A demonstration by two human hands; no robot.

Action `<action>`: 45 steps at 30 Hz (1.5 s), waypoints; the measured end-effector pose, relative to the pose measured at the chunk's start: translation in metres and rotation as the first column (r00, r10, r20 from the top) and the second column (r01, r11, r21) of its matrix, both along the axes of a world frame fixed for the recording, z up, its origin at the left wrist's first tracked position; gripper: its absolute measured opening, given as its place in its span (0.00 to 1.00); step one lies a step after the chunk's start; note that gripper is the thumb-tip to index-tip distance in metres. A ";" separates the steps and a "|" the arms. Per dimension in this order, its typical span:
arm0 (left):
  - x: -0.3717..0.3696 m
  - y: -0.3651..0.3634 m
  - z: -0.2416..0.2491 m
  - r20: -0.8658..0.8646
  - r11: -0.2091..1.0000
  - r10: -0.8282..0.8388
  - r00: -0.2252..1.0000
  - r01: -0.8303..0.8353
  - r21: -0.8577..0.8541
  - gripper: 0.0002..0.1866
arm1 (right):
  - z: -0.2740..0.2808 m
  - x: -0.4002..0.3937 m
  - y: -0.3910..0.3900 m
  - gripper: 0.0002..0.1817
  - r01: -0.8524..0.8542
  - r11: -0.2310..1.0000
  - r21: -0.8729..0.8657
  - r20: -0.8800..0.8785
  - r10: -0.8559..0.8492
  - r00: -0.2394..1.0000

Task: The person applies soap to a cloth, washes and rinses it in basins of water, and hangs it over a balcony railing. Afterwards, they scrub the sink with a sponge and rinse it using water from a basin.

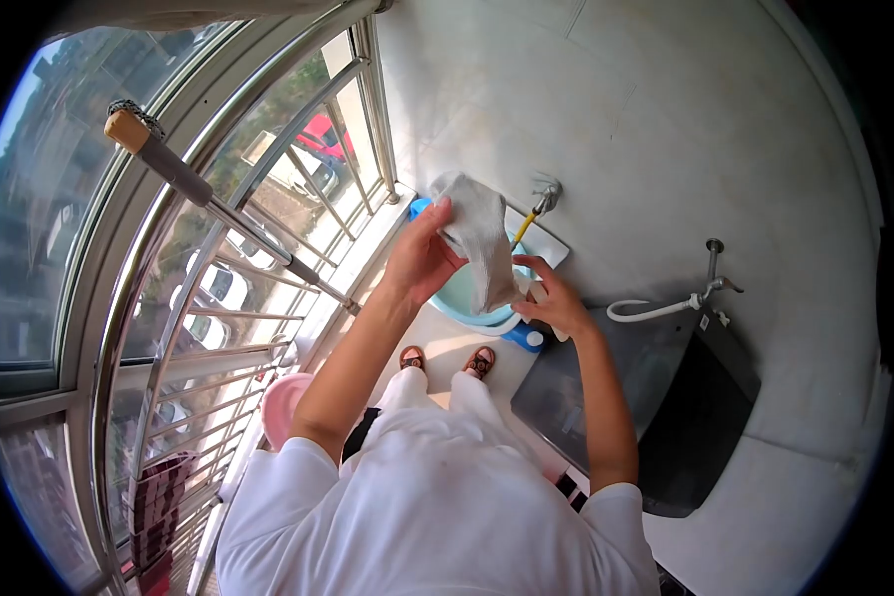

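Observation:
A grey ribbed cloth, shaped like a sock (482, 243), hangs stretched out in front of me above a light-blue basin (457, 298). My left hand (422, 255) is closed on its upper left side, thumb on top. At its lower right edge, my right hand (556, 298) has thumb and fingers curled against the fabric. Something pale (537, 292) shows inside the curl of the right hand; I cannot make out what it is. The cloth hides part of the basin.
A wall tap (544, 191) with a yellow hose (524, 226) stands behind the basin. To the right are a dark-topped appliance (606, 372) and another tap (710, 285) with a white hose. A pink basin (283, 405) and metal window railings (219, 268) are on the left.

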State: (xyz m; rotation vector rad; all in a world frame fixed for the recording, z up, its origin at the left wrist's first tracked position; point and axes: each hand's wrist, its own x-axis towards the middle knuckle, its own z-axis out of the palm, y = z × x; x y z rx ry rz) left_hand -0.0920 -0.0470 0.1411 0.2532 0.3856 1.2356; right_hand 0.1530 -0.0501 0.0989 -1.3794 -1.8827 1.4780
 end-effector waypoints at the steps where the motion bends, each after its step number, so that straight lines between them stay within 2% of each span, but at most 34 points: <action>1: 0.009 0.002 0.006 0.015 0.996 -0.060 0.998 0.059 0.064 0.19 | -0.001 -0.007 0.002 0.32 -0.017 1.000 -0.026 -0.106 0.014 0.994; 2: 0.017 0.002 0.014 -0.018 0.994 -0.077 0.997 0.078 0.072 0.18 | -0.002 -0.015 0.004 0.34 -0.036 0.998 -0.053 -0.209 0.024 0.978; 3: 0.024 0.003 0.021 0.015 0.989 -0.119 0.993 0.118 0.095 0.17 | -0.002 -0.024 0.007 0.35 -0.113 0.991 -0.068 -0.148 0.102 0.984; 5: 0.023 0.010 0.022 0.016 0.979 -0.157 0.987 0.154 0.138 0.17 | -0.033 -0.045 0.005 0.32 -0.006 0.981 0.195 -0.223 0.051 0.973; 7: 0.014 0.021 0.015 -0.046 0.975 -0.140 0.989 0.146 0.170 0.19 | -0.024 -0.056 0.006 0.21 -0.024 0.998 -0.051 -0.335 0.005 0.942; 8: -0.003 0.025 0.015 -0.062 0.986 -0.068 0.996 0.077 0.148 0.16 | -0.036 -0.049 0.012 0.15 0.080 0.996 -0.041 -0.104 -0.084 0.991; 10: -0.044 0.035 0.002 -0.205 0.990 0.082 0.975 -0.056 0.131 0.15 | -0.049 -0.030 0.020 0.16 0.270 0.953 0.135 -0.158 -0.249 0.956; 12: -0.081 0.049 -0.052 -0.227 0.975 0.180 0.957 -0.205 -0.090 0.14 | -0.030 -0.016 0.025 0.15 0.324 0.922 0.210 -0.064 -0.318 0.946; 13: -0.096 0.054 -0.087 -0.230 0.954 0.174 0.958 -0.221 -0.201 0.12 | -0.015 -0.020 0.025 0.16 0.379 0.903 0.201 -0.034 -0.381 0.924; 14: -0.107 0.058 -0.123 -0.232 0.922 0.170 0.958 -0.238 -0.306 0.11 | -0.006 -0.027 0.028 0.16 0.358 0.897 0.259 -0.043 -0.359 0.932; 15: -0.108 0.058 -0.157 -0.162 0.878 0.156 0.974 -0.212 -0.428 0.12 | 0.000 -0.036 0.031 0.17 0.335 0.887 0.318 -0.051 -0.337 0.940; 16: -0.106 0.059 -0.186 -0.210 0.820 0.133 0.969 -0.226 -0.525 0.14 | 0.003 -0.044 0.035 0.18 0.311 0.874 0.375 -0.055 -0.313 0.948; 17: -0.102 0.060 -0.227 -0.185 0.792 0.134 0.974 -0.217 -0.570 0.16 | -0.002 -0.049 0.043 0.21 0.226 0.870 0.437 0.091 -0.293 0.952; 18: -0.099 0.058 -0.255 -0.160 0.764 0.135 0.978 -0.206 -0.612 0.18 | 0.005 -0.059 0.048 0.21 0.212 0.881 0.422 0.115 -0.284 0.952; 20: -0.076 0.040 -0.252 -0.272 0.673 0.139 0.952 -0.292 -0.679 0.30 | 0.025 -0.076 0.057 0.21 0.189 0.900 0.392 0.168 -0.272 0.947; 21: -0.066 0.030 -0.262 -0.223 0.709 0.108 0.969 -0.232 -0.666 0.36 | 0.026 -0.077 0.065 0.19 0.187 0.893 0.410 0.159 -0.271 0.949; 22: -0.049 0.019 -0.274 -0.242 0.703 0.079 0.967 -0.226 -0.674 0.37 | 0.024 -0.077 0.073 0.19 0.227 0.878 0.421 0.121 -0.302 0.946; 23: -0.029 0.009 -0.296 -0.240 0.723 0.018 0.970 -0.179 -0.667 0.39 | 0.022 -0.076 0.080 0.18 0.266 0.861 0.433 0.080 -0.331 0.940; 24: -0.003 -0.008 -0.288 -0.266 0.766 -0.044 0.963 -0.138 -0.628 0.40 | 0.021 -0.075 0.085 0.18 0.306 0.843 0.443 0.039 -0.360 0.932; 26: 0.046 -0.037 -0.267 -0.188 0.795 -0.157 0.970 0.011 -0.607 0.47 | 0.032 -0.075 0.078 0.17 0.413 0.828 0.380 -0.049 -0.428 0.902; 27: 0.060 -0.045 -0.246 -0.123 0.832 -0.154 0.980 0.061 -0.552 0.50 | 0.038 -0.073 0.071 0.17 0.442 0.812 0.381 -0.061 -0.455 0.888; 28: 0.071 -0.050 -0.220 -0.056 0.865 -0.109 0.993 0.066 -0.498 0.49 | 0.043 -0.070 0.061 0.17 0.473 0.794 0.381 -0.073 -0.484 0.872; 30: 0.076 -0.040 -0.160 0.044 0.892 -0.086 0.995 0.096 -0.442 0.44 | 0.050 -0.070 0.024 0.19 0.351 0.822 0.450 -0.007 -0.389 0.921; 32: 0.072 -0.017 -0.158 0.356 0.950 -0.120 0.927 0.212 -0.231 0.39 | 0.043 -0.075 -0.024 0.21 0.039 0.895 0.444 0.191 -0.137 0.972; 33: 0.069 -0.009 -0.157 0.491 0.964 -0.157 0.857 0.241 -0.112 0.37 | 0.042 -0.076 -0.051 0.21 -0.099 0.920 0.378 0.223 0.013 0.975; 34: 0.066 -0.005 -0.136 0.304 0.968 -0.076 0.950 0.143 -0.204 0.32 | 0.044 -0.076 -0.066 0.22 -0.235 0.921 0.310 0.244 0.162 0.956; 36: 0.061 -0.003 -0.124 0.353 0.962 -0.167 0.920 0.230 -0.144 0.29 | 0.050 -0.063 -0.056 0.22 -0.025 0.877 0.479 0.154 -0.056 0.987; 38: 0.066 -0.006 -0.112 0.434 0.966 -0.199 0.879 0.250 -0.064 0.27 | 0.061 -0.056 -0.040 0.23 0.182 0.784 0.594 0.081 -0.284 0.955; 40: 0.077 -0.010 -0.109 0.474 0.966 -0.233 0.849 0.258 0.013 0.25 | 0.050 -0.070 -0.023 0.24 0.112 0.668 0.735 0.031 -0.199 0.980; 41: 0.086 -0.011 -0.117 0.433 0.972 -0.230 0.871 0.225 0.064 0.23 | 0.030 -0.078 -0.015 0.23 -0.021 0.629 0.777 0.103 -0.094 0.990; 42: 0.098 -0.013 -0.138 0.266 0.980 -0.165 0.950 0.127 0.154 0.22 | 0.007 -0.078 -0.003 0.20 -0.202 0.585 0.785 0.258 -0.012 0.966; 43: 0.106 -0.015 -0.159 0.090 0.968 -0.058 0.994 0.034 0.247 0.21 | -0.008 -0.073 0.008 0.19 -0.149 0.574 0.805 0.233 -0.075 0.970; 44: 0.110 -0.014 -0.172 0.007 0.959 -0.006 1.000 0.004 0.284 0.19 | -0.018 -0.066 0.023 0.18 -0.104 0.554 0.826 0.209 -0.129 0.969; 45: 0.105 -0.016 -0.167 0.179 0.968 -0.132 0.975 0.088 0.236 0.19 | -0.023 -0.057 0.039 0.16 -0.053 0.560 0.827 0.214 -0.227 0.950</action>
